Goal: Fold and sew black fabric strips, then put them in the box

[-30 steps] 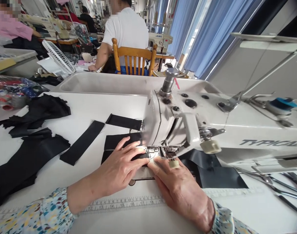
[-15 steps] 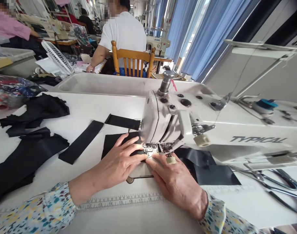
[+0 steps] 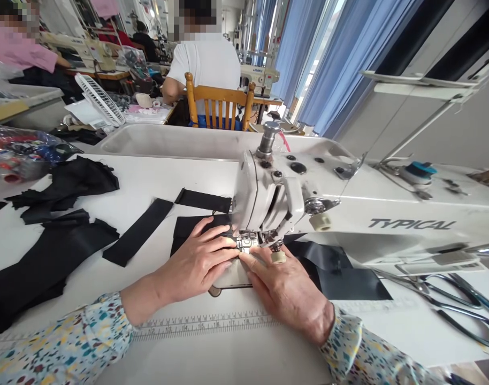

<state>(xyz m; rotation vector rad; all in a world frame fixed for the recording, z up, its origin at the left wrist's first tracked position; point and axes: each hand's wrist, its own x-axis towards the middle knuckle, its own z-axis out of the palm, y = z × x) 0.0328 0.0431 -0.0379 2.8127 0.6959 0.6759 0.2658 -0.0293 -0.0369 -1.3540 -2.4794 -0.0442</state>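
My left hand lies flat with its fingers spread on a black fabric piece, fingertips close to the presser foot of a white sewing machine. On the other side of the foot rests my right hand, its visible fingers stretched out and pointing at the foot. Its other fingers are partly hidden behind the machine head's knob. Beside that hand, under the machine arm, lies more black fabric. The needle and what lies directly under the foot are hard to make out.
Black strips and crumpled black cloth lie at the left. Scissors rest at the right, and a printed ruler runs along the front. Behind are a chair and a person in a white shirt.
The view has shifted slightly, moving the machine a little left in the picture. Both hands stay close to the presser foot. The person ahead has drawn the left arm in.
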